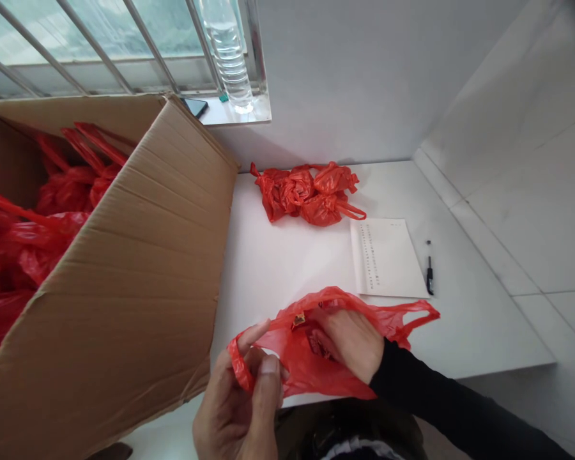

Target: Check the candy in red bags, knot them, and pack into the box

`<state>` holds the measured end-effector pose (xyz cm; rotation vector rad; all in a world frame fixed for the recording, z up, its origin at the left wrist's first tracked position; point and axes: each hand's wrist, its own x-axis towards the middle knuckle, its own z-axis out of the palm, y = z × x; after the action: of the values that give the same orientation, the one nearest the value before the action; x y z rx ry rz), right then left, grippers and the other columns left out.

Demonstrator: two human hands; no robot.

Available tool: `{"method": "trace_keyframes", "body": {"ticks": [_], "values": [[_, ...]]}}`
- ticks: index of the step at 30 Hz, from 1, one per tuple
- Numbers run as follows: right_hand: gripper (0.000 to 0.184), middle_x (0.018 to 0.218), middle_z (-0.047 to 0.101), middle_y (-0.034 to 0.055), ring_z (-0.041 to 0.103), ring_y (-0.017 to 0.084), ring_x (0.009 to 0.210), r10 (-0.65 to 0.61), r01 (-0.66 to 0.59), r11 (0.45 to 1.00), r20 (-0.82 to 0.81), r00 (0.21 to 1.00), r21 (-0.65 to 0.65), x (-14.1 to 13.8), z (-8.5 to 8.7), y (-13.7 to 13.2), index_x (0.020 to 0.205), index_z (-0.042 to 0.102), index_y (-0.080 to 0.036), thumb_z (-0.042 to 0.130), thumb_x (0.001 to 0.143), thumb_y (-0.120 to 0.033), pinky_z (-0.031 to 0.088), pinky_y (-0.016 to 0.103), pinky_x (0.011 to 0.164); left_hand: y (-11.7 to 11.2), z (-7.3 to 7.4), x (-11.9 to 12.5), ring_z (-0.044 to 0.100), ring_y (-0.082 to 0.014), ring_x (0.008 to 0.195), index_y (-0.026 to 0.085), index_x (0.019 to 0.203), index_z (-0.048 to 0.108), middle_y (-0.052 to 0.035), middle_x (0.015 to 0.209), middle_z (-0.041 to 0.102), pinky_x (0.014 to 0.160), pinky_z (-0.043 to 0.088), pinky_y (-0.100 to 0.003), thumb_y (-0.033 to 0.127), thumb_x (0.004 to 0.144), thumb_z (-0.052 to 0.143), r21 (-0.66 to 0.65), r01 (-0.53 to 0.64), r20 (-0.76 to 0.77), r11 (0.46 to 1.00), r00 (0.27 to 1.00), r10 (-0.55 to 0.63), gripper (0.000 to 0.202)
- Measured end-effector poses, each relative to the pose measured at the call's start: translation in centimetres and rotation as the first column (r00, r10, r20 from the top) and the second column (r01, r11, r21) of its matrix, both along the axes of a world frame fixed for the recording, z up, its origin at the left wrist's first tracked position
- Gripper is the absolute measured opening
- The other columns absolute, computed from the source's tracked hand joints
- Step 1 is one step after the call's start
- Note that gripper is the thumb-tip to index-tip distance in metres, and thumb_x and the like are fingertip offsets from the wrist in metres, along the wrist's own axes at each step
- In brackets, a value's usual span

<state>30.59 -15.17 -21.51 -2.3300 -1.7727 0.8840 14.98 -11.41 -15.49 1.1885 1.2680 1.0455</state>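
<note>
A thin red plastic bag lies spread at the table's front edge, its mouth facing up. My left hand is closed on one handle, which loops round the index finger. Inside the bag is my right hand, reaching in past the wrist; its fingers are hidden by red plastic. Beside those fingers I see small dark red packets with printing and a gold-coloured piece. The bag's other handle lies loose to the right.
A large cardboard box with several red bags fills the left. Knotted red bags lie at the wall. A notepad and pen are at the right. A water bottle and phone stand on the sill.
</note>
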Motion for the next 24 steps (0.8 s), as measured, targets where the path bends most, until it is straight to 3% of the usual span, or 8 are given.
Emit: {"method": "trace_keyframes", "body": {"ticks": [3, 6, 10, 15, 18, 22, 24], "values": [[0.027, 0.117, 0.073, 0.012, 0.068, 0.033, 0.11, 0.083, -0.074, 0.992, 0.084, 0.993, -0.105, -0.6, 0.7, -0.6, 0.124, 0.067, -0.018, 0.058, 0.098, -0.02, 0.054, 0.045, 0.088, -0.1, 0.0, 0.0, 0.063, -0.0099, 0.062, 0.03, 0.108, 0.077, 0.003, 0.071, 0.066, 0.061, 0.053, -0.017, 0.033, 0.088, 0.074, 0.005, -0.004, -0.021, 1.0, 1.0, 0.004, 0.021], [0.031, 0.12, 0.072, 0.0169, 0.068, 0.035, 0.111, 0.133, -0.118, 0.984, 0.11, 0.985, -0.132, -1.1, 0.2, -0.7, 0.125, 0.066, -0.011, 0.052, 0.098, -0.011, 0.056, 0.046, 0.085, -0.1, -0.3, -0.1, 0.062, -0.0093, 0.06, 0.031, 0.108, 0.077, 0.0029, 0.071, 0.066, 0.061, 0.054, -0.017, 0.033, 0.088, 0.074, 0.007, -0.013, -0.009, 1.0, 1.0, 0.013, 0.02], [0.029, 0.108, 0.075, 0.012, 0.072, 0.03, 0.102, 0.114, -0.104, 0.988, 0.088, 0.99, -0.113, -2.2, -0.9, 0.1, 0.113, 0.07, -0.014, 0.045, 0.101, -0.01, 0.057, 0.043, 0.082, 0.2, -1.0, -0.4, 0.062, -0.0104, 0.058, 0.03, 0.108, 0.078, 0.0019, 0.068, 0.067, 0.058, 0.054, -0.018, 0.033, 0.088, 0.075, 0.053, 0.011, 0.014, 0.999, 1.0, -0.012, 0.021], [0.028, 0.11, 0.077, 0.0086, 0.072, 0.028, 0.104, 0.096, -0.09, 0.991, 0.063, 0.993, -0.097, -3.3, -0.3, 0.6, 0.122, 0.068, -0.018, 0.048, 0.102, -0.016, 0.057, 0.038, 0.081, 0.2, -1.1, -0.5, 0.064, -0.012, 0.06, 0.028, 0.109, 0.078, 0.0003, 0.071, 0.069, 0.058, 0.056, -0.021, 0.035, 0.086, 0.076, 0.043, 0.015, 0.007, 0.999, 1.0, -0.016, 0.023], [0.033, 0.113, 0.076, 0.0108, 0.073, 0.029, 0.101, 0.074, -0.064, 0.993, 0.1, 0.992, -0.103, -2.1, 0.6, 0.2, 0.127, 0.065, -0.017, 0.047, 0.1, -0.011, 0.056, 0.038, 0.078, 0.2, -1.0, -0.5, 0.063, -0.0114, 0.06, 0.027, 0.108, 0.078, 0.0007, 0.07, 0.067, 0.058, 0.055, -0.02, 0.035, 0.086, 0.076, 0.032, -0.004, 0.01, 0.999, 1.0, 0.003, 0.024], [0.033, 0.088, 0.077, 0.0104, 0.075, 0.029, 0.083, 0.062, -0.043, 0.989, 0.141, 0.988, -0.139, 0.4, 0.7, 0.0, 0.099, 0.072, -0.014, 0.042, 0.096, -0.003, 0.052, 0.035, 0.067, 0.3, -1.2, -0.7, 0.064, -0.012, 0.059, 0.027, 0.109, 0.078, -0.0003, 0.072, 0.069, 0.057, 0.055, -0.021, 0.035, 0.086, 0.077, 0.052, 0.033, 0.035, 0.998, 0.999, -0.035, 0.025], [0.035, 0.094, 0.078, 0.0113, 0.075, 0.028, 0.086, 0.054, -0.036, 0.991, 0.148, 0.987, -0.126, 1.1, 0.3, 0.4, 0.099, 0.072, -0.015, 0.04, 0.096, -0.003, 0.051, 0.033, 0.067, 0.3, -1.4, -0.7, 0.064, -0.012, 0.06, 0.027, 0.11, 0.078, -0.0006, 0.073, 0.07, 0.058, 0.056, -0.021, 0.036, 0.086, 0.077, 0.041, 0.04, 0.036, 0.998, 0.998, -0.041, 0.025]]}}
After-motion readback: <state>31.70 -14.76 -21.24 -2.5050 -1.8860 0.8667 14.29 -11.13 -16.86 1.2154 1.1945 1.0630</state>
